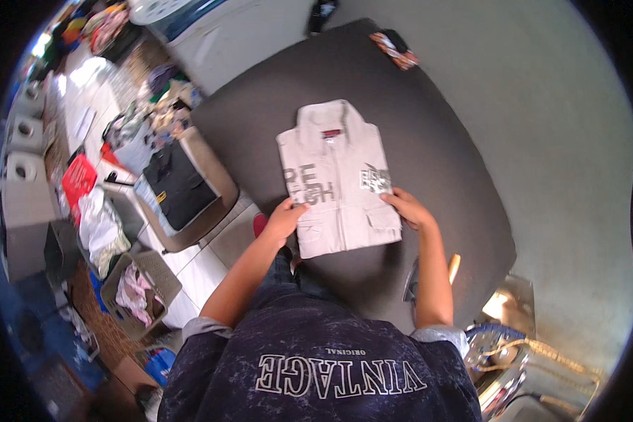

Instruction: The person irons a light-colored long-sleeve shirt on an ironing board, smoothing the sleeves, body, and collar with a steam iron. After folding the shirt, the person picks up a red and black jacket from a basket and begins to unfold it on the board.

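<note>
A folded off-white zip-front garment (343, 184) with a stand-up collar and dark printed lettering lies face up, collar away from me, over the dark padded table (427, 137). My left hand (286, 219) grips its left edge, the thumb on top and the fingers beneath. At the right edge my right hand (409, 208) holds it the same way. Near my right forearm lies a dark object with a pale wooden handle (454, 268), partly hidden by the arm.
To the left stands a chair (219, 182) with folded dark clothing (176, 187) on it. Beyond are heaped clothes (163, 113) and a plastic laundry basket (163, 287) holding garments. A patterned bundle (394, 49) lies at the table's far corner. A yellowish cord (554, 353) hangs at lower right.
</note>
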`<state>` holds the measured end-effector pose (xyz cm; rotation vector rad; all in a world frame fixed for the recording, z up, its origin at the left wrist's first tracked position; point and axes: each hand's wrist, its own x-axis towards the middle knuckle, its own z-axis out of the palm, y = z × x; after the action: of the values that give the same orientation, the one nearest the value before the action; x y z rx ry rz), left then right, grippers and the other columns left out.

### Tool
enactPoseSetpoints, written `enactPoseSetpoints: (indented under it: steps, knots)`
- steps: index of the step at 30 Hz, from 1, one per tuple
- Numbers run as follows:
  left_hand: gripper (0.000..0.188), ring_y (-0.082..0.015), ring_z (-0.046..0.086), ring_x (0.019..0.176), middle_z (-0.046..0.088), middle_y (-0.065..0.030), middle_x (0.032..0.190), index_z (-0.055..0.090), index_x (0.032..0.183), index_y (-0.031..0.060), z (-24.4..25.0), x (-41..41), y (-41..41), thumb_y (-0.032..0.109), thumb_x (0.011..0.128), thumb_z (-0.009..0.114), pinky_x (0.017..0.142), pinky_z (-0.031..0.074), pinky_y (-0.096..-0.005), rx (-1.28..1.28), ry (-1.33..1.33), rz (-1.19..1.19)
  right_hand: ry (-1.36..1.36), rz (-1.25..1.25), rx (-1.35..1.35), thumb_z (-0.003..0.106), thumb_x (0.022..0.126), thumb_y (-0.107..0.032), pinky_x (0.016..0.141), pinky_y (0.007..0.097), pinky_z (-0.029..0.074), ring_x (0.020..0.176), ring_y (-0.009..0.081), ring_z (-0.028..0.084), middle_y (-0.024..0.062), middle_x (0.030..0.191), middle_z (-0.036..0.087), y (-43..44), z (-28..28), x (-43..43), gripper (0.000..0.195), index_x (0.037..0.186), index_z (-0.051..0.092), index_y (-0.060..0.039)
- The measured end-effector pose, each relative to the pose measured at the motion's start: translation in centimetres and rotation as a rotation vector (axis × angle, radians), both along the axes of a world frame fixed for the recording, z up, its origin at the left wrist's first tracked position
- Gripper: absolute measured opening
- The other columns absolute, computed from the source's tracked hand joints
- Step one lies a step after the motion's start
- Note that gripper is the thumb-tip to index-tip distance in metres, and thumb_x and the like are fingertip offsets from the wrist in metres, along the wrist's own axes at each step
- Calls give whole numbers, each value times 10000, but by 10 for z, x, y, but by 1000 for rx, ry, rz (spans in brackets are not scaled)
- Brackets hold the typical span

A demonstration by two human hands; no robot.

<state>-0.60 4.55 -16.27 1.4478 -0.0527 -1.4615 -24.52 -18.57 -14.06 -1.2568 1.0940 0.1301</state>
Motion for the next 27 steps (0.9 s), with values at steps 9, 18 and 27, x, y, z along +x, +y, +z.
enactPoseSetpoints:
  steps: [9, 18, 27]
  knots:
    - [400, -136, 559, 1164, 617, -57, 1294, 501, 1379, 20, 22, 86, 85, 138, 1005, 580, 1037, 415, -297, -213, -153, 74, -158, 192, -248, 688, 936, -228, 987, 315, 449, 1114, 177, 589, 101, 1225, 660, 70, 55, 105, 472, 1327, 577, 13]
    - [429, -151, 587, 1149, 623, -61, 1276, 471, 1394, 38, -49, 283, 280, 175, 1005, 590, 990, 470, -324, -143, -414, 411, -499, 490, -190, 656, 976, -189, 914, 256, 458, 1027, 71, 552, 3, 1154, 620, 193, -76, 379, 431, 1344, 535, 0]
    - [600, -244, 590, 1188, 557, -121, 1380, 335, 1470, 27, -219, 368, 322, 206, 977, 626, 1028, 459, -382, 163, -61, 557, -351, 475, -132, 745, 883, -175, 859, 309, 497, 989, 169, 612, 96, 1110, 663, 230, -293, 507, 526, 1353, 567, -22]
